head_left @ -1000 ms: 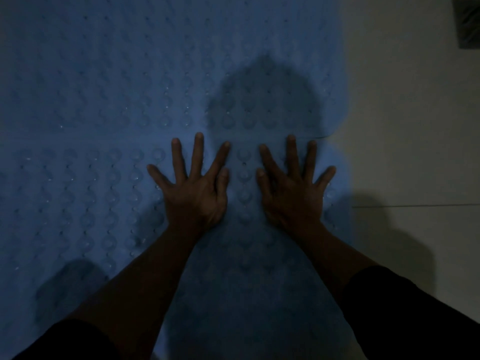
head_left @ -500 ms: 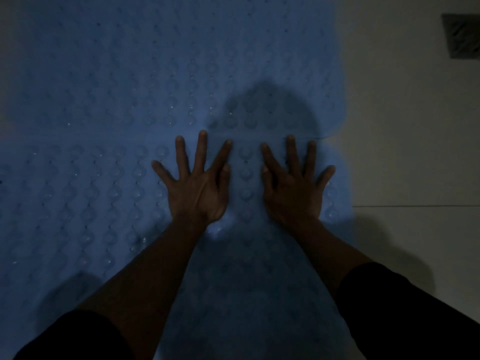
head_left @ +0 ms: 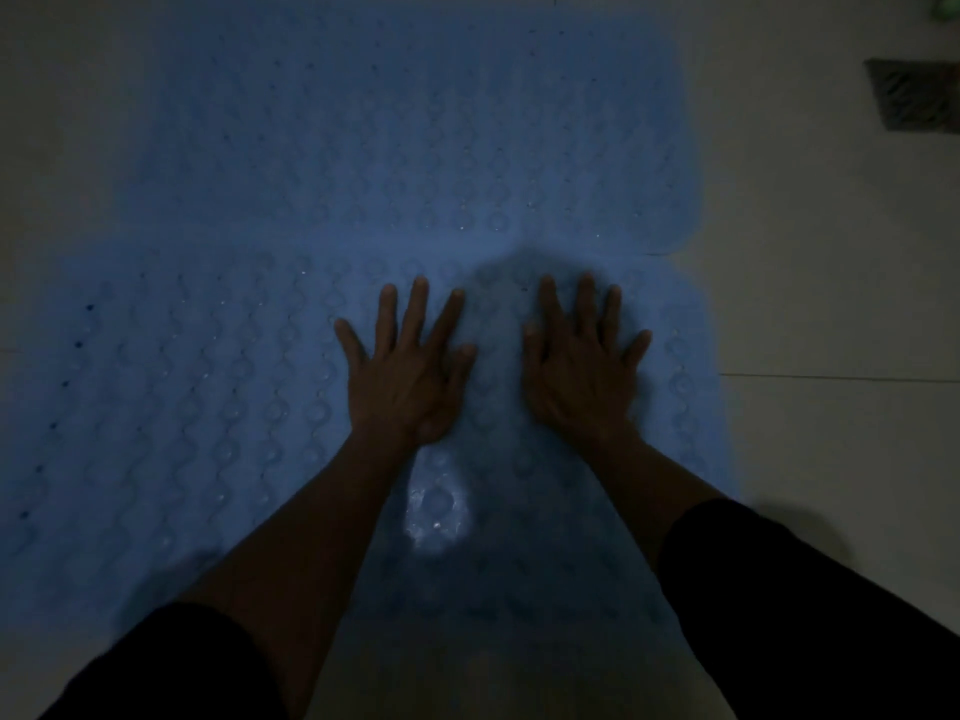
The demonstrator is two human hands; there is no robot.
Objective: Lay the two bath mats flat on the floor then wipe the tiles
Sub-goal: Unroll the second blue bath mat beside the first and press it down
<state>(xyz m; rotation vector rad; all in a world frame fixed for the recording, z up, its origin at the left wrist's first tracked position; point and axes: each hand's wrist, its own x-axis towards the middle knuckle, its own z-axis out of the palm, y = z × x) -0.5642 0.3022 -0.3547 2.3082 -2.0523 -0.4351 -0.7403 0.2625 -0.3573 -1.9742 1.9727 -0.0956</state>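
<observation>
Both blue, bubble-textured rubber bath mats, the nearer at centre frame and the farther above it, lie flat. The left hand and right hand press splayed, holding nothing. Wiping the pale floor tiles at right remains.

near mat: the left side runs off the picture, and both arms cover part of its near end
far mat: dim, its top edge is hard to make out
dark thing: cut off at the right edge, too dark to tell what it is
sleeves: cut off at the bottom
</observation>
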